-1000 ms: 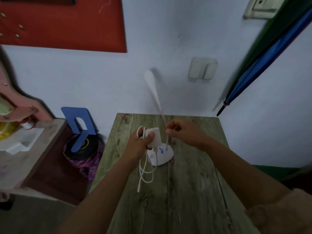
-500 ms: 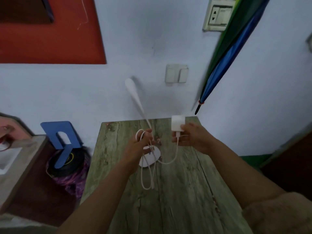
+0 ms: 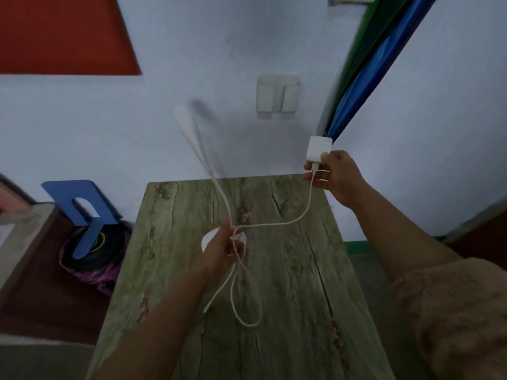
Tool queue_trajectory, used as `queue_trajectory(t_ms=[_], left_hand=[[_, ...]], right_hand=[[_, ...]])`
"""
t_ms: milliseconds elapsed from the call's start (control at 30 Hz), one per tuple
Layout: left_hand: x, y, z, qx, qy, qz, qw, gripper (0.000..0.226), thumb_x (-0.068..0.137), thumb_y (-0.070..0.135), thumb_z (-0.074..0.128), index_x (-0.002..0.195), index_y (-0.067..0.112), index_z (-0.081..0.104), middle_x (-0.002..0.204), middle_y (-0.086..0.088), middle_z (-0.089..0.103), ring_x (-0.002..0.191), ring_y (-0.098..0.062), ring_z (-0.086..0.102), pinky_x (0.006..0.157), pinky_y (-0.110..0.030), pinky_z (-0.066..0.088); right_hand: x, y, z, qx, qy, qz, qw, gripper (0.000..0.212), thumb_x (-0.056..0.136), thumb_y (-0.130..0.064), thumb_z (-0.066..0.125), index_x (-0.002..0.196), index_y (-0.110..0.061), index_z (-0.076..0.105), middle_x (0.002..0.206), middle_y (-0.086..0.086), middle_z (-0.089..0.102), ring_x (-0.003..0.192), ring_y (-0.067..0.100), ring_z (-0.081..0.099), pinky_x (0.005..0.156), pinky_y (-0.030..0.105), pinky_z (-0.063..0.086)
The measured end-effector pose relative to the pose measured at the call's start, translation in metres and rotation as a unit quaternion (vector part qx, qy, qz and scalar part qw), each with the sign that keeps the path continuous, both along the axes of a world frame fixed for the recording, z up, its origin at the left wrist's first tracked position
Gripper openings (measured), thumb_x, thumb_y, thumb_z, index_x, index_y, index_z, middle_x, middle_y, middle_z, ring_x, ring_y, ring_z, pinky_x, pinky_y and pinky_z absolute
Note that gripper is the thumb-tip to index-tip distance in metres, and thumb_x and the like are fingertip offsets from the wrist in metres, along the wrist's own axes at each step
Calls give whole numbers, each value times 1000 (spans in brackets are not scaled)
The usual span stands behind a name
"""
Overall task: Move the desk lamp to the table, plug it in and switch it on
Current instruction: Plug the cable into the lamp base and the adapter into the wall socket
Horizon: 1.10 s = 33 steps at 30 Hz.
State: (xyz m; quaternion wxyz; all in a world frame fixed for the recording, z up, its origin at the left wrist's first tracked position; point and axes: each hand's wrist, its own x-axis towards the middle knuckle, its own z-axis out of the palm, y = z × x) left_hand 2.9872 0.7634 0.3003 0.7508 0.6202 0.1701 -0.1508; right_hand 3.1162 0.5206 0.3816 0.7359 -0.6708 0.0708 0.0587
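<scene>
The white desk lamp [image 3: 209, 237] stands on the worn wooden table [image 3: 288, 270], its thin neck rising to a long head [image 3: 183, 119] against the wall. My left hand [image 3: 223, 246] covers most of the round base and pinches the white cable [image 3: 277, 223], whose loose loops hang down toward me. My right hand [image 3: 336, 176] holds the white plug adapter [image 3: 318, 149] up past the table's far right corner, near the wall. The cable runs slack between both hands.
A pale double fitting [image 3: 277, 94] is fixed on the wall above the table. A green and blue folded umbrella [image 3: 367, 61] leans at the upper right. A blue bookend [image 3: 82, 207] and a dark bundle [image 3: 90, 248] sit left of the table.
The adapter passed from my left hand to my right, which carried it up and right toward the wall. The cable uncoiled and stretched between my hands.
</scene>
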Motion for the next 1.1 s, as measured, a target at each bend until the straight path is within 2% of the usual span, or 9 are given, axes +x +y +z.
queue_trajectory(t_ms=[100,233,267,333,400,467,567,700,1100], left_hand=[[7,-17,-6,27,4,-10,1000,63,97,52,21,118,6,59,113,-17,63,111,-26,58,101,-36,43],[22,-34,-17,110,-28,39,993,49,99,20,41,65,28,75,67,11,73,66,3,66,62,-10,50],[25,-36,-18,139,-33,34,989,45,98,17,42,71,30,76,72,12,73,67,4,65,57,-7,48],[32,-39,-22,199,-56,-5,978,30,97,12,43,110,19,69,103,4,67,92,-6,61,77,-12,48],[37,-42,-28,256,-84,-25,963,32,95,4,45,121,11,62,114,0,61,106,-13,57,93,-24,44],[38,-46,-33,293,-110,-23,949,32,93,1,47,118,11,64,112,0,63,105,-13,57,94,-27,44],[41,-51,-40,332,-146,-16,932,28,91,0,52,112,11,67,110,-5,67,103,-15,61,96,-30,47],[43,-52,-45,372,-196,-11,907,29,86,-6,55,108,6,69,106,-12,71,101,-23,65,93,-34,50],[35,-49,-29,445,-251,-85,855,31,88,-4,51,114,4,67,112,-15,68,105,-26,62,91,-31,46]], right_hand=[[19,-7,-7,-79,-30,39,996,14,98,-17,41,111,-13,35,101,23,62,70,26,65,55,30,56],[43,-7,-37,-188,-29,110,976,12,97,-17,46,104,-13,37,104,28,59,67,27,62,54,30,57],[47,-6,-46,-213,-24,126,969,13,97,-18,47,105,-12,38,104,28,58,68,27,61,56,32,57],[55,-3,-66,-260,-20,150,954,18,96,-18,48,109,-9,40,103,25,57,72,27,60,58,36,56],[63,2,-86,-305,-25,168,937,18,95,-18,50,109,-8,44,99,17,55,70,21,59,51,28,56],[68,6,-104,-341,-7,200,919,15,95,-19,50,105,-9,47,97,13,55,72,19,58,52,25,55],[77,14,-127,-375,30,263,888,12,95,-18,50,101,-8,47,99,15,53,83,25,53,71,37,48],[81,22,-146,-401,48,280,871,21,95,-16,50,109,0,52,108,23,57,88,24,51,71,32,44],[71,40,-125,-430,-35,310,847,31,92,-10,53,117,7,59,121,21,61,110,35,58,93,42,45]])
